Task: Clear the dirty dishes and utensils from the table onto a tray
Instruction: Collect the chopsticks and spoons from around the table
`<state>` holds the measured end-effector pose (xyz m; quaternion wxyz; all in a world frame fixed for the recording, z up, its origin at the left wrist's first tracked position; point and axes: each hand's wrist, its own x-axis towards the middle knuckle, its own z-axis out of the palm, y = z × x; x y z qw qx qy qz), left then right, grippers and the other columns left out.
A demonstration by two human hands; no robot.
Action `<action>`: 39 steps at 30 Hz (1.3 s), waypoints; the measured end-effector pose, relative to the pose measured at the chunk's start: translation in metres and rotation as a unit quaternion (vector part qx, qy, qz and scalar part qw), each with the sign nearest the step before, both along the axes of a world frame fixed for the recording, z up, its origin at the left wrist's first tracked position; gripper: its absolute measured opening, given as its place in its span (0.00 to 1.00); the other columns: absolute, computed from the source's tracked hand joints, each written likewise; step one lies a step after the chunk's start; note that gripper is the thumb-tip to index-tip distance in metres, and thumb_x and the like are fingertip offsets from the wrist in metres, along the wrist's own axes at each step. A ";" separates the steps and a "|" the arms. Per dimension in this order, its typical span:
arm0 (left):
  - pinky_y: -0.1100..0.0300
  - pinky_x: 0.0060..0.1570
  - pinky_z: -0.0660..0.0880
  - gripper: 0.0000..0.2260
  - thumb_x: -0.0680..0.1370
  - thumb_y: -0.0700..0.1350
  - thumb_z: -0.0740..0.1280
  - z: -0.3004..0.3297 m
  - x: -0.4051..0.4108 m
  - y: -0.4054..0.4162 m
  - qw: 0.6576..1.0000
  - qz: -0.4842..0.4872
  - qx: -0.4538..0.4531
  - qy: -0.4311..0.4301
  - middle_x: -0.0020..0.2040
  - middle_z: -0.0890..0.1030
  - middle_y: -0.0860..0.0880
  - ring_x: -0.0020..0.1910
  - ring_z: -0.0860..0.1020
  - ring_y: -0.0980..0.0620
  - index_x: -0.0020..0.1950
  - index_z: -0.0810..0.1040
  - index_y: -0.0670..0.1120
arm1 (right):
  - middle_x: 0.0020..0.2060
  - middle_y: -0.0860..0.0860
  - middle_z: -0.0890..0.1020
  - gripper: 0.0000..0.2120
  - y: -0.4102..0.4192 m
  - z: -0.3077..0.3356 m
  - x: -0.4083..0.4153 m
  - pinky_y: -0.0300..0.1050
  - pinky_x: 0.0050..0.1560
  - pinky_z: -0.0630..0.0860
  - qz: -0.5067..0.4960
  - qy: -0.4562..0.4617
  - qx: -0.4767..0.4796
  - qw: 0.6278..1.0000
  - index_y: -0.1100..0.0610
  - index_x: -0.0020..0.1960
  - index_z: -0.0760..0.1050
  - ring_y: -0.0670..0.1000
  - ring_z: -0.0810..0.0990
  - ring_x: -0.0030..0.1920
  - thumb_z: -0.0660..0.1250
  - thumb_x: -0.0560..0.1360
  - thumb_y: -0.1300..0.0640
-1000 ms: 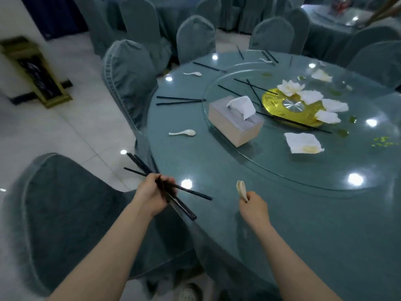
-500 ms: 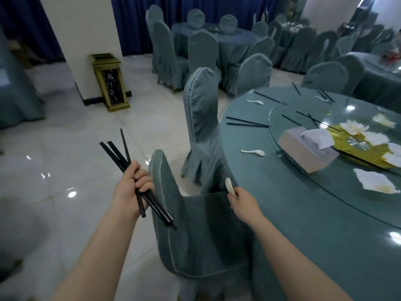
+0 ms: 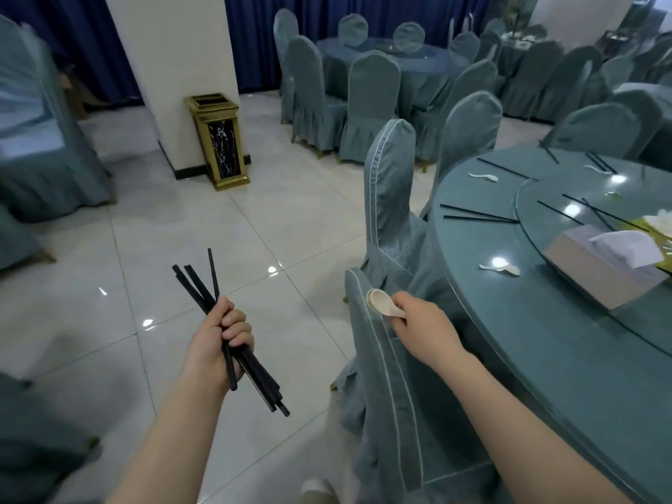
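Note:
My left hand grips a bundle of black chopsticks over the tiled floor, left of the table. My right hand holds a white ceramic spoon above a covered chair back. The round teal table lies to the right. On it rest a pair of black chopsticks, a white spoon, another white spoon farther back, and more chopsticks on the glass turntable. No tray is in view.
A tissue box sits on the turntable. Two covered chairs stand against the table's left side. A gold waste bin stands by a white pillar. Open tiled floor stretches to the left; other covered tables and chairs fill the back.
My view has swung left, away from the table toward the floor. Both hands have moved off the tabletop, still holding the chopsticks and the spoon.

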<state>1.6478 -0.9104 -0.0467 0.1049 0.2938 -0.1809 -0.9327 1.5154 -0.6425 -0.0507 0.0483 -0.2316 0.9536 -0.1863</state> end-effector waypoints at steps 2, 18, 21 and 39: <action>0.72 0.17 0.59 0.13 0.81 0.52 0.59 -0.004 -0.012 -0.020 1.000 0.011 0.007 -0.008 0.23 0.64 0.56 0.17 0.62 0.60 0.37 0.67 0.50 | 0.35 0.48 0.77 0.05 -0.022 -0.001 -0.014 0.43 0.30 0.67 0.001 -0.010 -0.013 1.000 0.54 0.46 0.70 0.50 0.75 0.35 0.62 0.78 0.54; 0.71 0.20 0.65 0.10 0.81 0.50 0.60 0.002 -0.268 -0.179 0.997 -0.051 -0.058 -0.031 0.28 0.69 0.55 0.21 0.67 0.60 0.41 0.72 0.48 | 0.35 0.43 0.79 0.04 -0.145 -0.033 -0.228 0.41 0.35 0.71 -0.147 -0.096 -0.125 0.976 0.46 0.41 0.73 0.45 0.77 0.38 0.66 0.74 0.51; 0.70 0.22 0.67 0.12 0.81 0.51 0.61 0.005 -0.322 -0.184 0.994 -0.079 -0.065 -0.026 0.29 0.70 0.55 0.24 0.69 0.59 0.40 0.72 0.48 | 0.34 0.44 0.79 0.03 -0.145 -0.035 -0.254 0.41 0.33 0.70 -0.196 -0.099 -0.114 0.969 0.48 0.41 0.74 0.45 0.77 0.36 0.67 0.74 0.51; 0.66 0.24 0.72 0.14 0.80 0.55 0.59 0.017 -0.648 -0.087 0.875 -0.478 -0.060 0.043 0.26 0.67 0.54 0.23 0.69 0.58 0.41 0.74 0.48 | 0.31 0.47 0.76 0.09 -0.080 -0.057 -0.334 0.42 0.30 0.65 -0.629 -0.077 -0.110 0.765 0.52 0.37 0.72 0.48 0.74 0.33 0.63 0.76 0.54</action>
